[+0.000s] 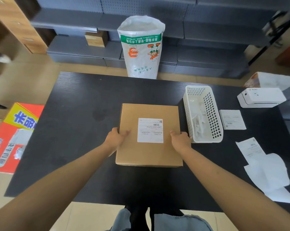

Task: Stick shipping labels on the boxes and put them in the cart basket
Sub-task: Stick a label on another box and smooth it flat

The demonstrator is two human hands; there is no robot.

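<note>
Left hand (116, 137) clamps the left edge of the cardboard box (149, 154) at table centre; shipping label (150, 130) already stuck on top; right hand (180, 139) clamps the right edge. Step: labelling done, lift pending. Next needs the cart basket, which isn't identifiable here.

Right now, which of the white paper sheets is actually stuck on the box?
The label between both hands; the other sheets lie loose on the table, right of the basket.

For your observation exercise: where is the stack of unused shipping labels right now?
In the head view, the stack of labels lies on the black table, right of the white basket and in front of the label printer.
</note>
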